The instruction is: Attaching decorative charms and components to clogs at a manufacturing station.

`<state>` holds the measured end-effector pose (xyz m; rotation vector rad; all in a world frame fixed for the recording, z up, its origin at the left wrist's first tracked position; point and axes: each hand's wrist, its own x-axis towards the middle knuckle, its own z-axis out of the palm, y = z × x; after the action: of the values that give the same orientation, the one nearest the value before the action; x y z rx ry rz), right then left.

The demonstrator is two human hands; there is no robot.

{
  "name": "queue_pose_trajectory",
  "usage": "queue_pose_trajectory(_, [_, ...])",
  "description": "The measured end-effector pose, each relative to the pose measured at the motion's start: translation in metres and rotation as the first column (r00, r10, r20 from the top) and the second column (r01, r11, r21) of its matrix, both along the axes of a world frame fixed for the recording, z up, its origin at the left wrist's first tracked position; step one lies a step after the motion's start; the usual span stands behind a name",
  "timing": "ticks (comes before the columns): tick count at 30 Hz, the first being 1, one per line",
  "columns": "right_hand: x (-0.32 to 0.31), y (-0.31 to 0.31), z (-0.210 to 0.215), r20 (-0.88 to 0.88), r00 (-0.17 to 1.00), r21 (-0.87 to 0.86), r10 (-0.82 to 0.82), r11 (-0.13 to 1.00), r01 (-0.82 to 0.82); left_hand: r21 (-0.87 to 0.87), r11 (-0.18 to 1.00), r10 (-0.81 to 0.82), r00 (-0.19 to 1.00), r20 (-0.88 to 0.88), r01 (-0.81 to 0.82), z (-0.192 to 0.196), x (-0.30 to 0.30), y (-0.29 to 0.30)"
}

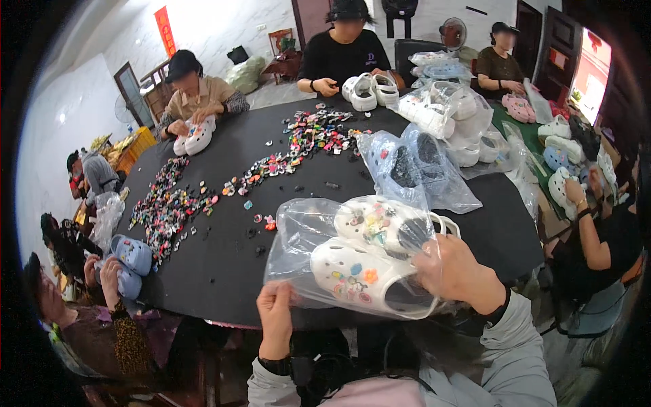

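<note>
A pair of white clogs (332, 268) with colourful shoe charms lies inside a clear plastic bag (293, 234), held over the near edge of the table. My left hand (275, 319) is closed, pinching the bag's lower left edge between thumb and fingers. At the heel end, my right hand (456, 271) is closed around the back of the clogs, with bag film over part of its fingers. Exactly how those fingers sit on the heel straps is hidden. Just beyond lies a bagged pair of light blue clogs (386, 159).
Loose shoe charms (173, 203) spread across the black table (224, 285). Bagged white clogs (434, 112) pile up at the far right. Co-workers sit around; one handles white clogs (195, 139), another light blue clogs (132, 254). More clogs (559, 152) cover a green table on the right.
</note>
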<state>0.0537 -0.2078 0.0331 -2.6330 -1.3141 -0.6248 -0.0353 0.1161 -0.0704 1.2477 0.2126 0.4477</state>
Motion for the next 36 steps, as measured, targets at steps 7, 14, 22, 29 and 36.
queue_pose_trajectory(7, [0.004, -0.046, 0.009, -0.235, 0.966, -0.011, 0.112, 0.993, -0.117, -0.207, 0.906, 0.398, 0.911, 0.111, -0.370, 0.013, -0.005, 0.089])
queue_pose_trajectory(14, [-0.010, -0.037, -0.004, -0.187, 0.982, -0.065, -0.008, 0.998, -0.004, -0.044, 0.892, 0.451, 0.882, 0.135, -0.449, 0.001, -0.010, 0.096])
queue_pose_trajectory(22, [-0.010, -0.015, -0.015, -0.187, 0.973, -0.025, -0.132, 0.991, 0.130, 0.974, 0.024, -0.041, 0.973, 0.226, -0.226, 0.072, 0.055, 0.011])
queue_pose_trajectory(29, [-0.002, -0.021, -0.023, -0.195, 0.979, -0.029, -0.052, 0.998, 0.047, 0.920, -0.025, -0.012, 0.921, -0.390, 0.390, 0.033, 0.102, 0.011])
queue_pose_trajectory(36, [0.006, -0.025, -0.009, -0.170, 0.983, -0.081, -0.069, 0.995, 0.056, 0.966, 0.220, 0.220, 0.972, 0.086, -0.135, 0.032, 0.116, 0.060])
